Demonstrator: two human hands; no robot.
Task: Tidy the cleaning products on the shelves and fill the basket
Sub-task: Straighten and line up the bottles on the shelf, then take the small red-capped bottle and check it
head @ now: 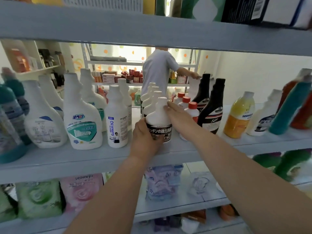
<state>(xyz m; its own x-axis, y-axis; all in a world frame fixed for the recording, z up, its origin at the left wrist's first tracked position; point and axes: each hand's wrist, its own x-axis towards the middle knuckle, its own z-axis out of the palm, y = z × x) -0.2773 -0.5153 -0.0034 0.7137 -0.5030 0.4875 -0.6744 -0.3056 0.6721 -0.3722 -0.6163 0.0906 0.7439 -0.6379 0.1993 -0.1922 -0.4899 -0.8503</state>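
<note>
My left hand [145, 138] curls round the base of the white bottle [157, 114], which stands upright at the front of the shelf [84, 157], cap up, black label with white characters facing me. My right hand [177, 115] lies flat, fingers straight, against its neck and shoulder.

Bare left hand [145, 139] and bare right hand [179, 114], both forearms uncovered along their whole visible length.
</note>
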